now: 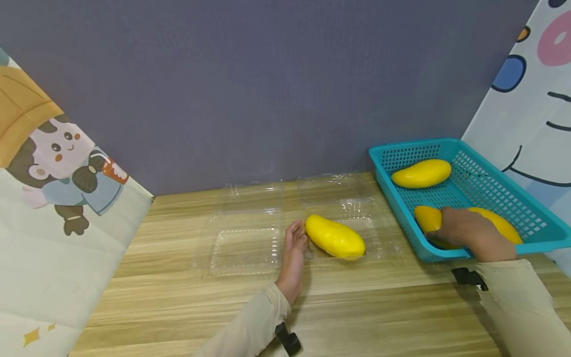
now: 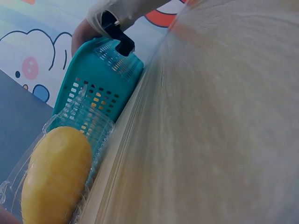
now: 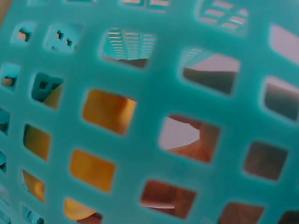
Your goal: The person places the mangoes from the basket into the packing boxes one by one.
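A yellow mango (image 1: 334, 238) lies in the right-hand one of two clear plastic clamshell boxes, whose lids are folded back. My left hand (image 1: 293, 258) rests at that box's left edge beside the mango, fingers extended and loosely bent. In the teal basket (image 1: 399, 223), my right hand (image 1: 468, 230) reaches over the near rim and grips a mango (image 1: 427, 218), partly covering it. More yellow mango (image 1: 499, 224) shows to the right of that hand. Through the basket's holes, the right wrist view gives only pieces of yellow fruit (image 3: 110, 112) and fingers.
Another mango (image 1: 421, 173) lies at the back of the basket. The second clear box (image 1: 245, 248) sits open on the left of the wooden table (image 1: 169, 297). A grey-blue wall (image 1: 267, 99) stands behind, with cartoon-printed panels at both sides.
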`<state>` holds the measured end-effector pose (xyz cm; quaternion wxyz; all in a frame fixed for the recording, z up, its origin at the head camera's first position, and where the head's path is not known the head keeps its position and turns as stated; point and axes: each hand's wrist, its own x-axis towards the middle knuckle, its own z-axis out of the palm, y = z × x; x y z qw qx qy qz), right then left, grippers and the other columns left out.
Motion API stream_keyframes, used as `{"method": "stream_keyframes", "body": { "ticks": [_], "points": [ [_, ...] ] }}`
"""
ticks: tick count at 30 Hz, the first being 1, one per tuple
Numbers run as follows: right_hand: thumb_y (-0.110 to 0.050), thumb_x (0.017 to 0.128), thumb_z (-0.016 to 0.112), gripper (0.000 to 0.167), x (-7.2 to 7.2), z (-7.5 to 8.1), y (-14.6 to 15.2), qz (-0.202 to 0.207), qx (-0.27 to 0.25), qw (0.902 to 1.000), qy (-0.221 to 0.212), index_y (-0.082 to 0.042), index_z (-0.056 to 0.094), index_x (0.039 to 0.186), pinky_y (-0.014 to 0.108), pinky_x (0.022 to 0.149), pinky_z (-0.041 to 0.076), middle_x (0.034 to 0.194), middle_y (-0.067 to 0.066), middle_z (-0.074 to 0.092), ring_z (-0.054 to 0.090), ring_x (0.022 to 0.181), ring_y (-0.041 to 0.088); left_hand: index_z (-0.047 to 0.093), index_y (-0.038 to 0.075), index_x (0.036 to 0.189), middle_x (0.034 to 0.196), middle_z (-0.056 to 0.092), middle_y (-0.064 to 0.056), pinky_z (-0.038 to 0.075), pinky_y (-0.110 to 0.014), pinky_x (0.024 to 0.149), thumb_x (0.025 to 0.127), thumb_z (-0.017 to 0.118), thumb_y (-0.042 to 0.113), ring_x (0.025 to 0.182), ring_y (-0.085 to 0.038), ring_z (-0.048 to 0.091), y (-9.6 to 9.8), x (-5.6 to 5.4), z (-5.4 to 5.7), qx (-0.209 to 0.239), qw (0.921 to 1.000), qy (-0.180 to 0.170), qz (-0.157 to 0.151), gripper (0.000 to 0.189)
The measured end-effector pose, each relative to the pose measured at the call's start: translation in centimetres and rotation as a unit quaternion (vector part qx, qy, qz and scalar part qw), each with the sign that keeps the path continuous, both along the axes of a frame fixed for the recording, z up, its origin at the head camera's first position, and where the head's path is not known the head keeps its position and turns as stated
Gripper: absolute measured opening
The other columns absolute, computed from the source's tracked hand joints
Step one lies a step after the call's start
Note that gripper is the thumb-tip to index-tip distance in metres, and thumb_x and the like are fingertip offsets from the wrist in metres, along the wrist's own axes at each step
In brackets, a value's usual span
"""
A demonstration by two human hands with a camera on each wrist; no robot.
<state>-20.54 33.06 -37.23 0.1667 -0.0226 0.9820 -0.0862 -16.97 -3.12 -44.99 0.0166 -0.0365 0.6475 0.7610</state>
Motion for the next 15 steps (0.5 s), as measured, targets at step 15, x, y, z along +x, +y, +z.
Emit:
{"method": "stream_keyframes", "body": {
  "ticks": [15],
  "points": [
    [-0.046,0.084,0.069,0.081,-0.28,0.16,0.1,0.009,-0.002,0.9977,0.067,0.01,0.043,0.136,0.041,0.055,0.041,0.082,0.012,0.058,0.05,0.071,0.028,0.034,0.016,0.151,0.161,0.03,-0.014,0.023,-0.054,0.124,0.102,0.039,0.016,0.149,-0.036,0.03,0.04,0.07,0.1,-0.003,1.0,0.0,0.001,0.05]
  ]
}}
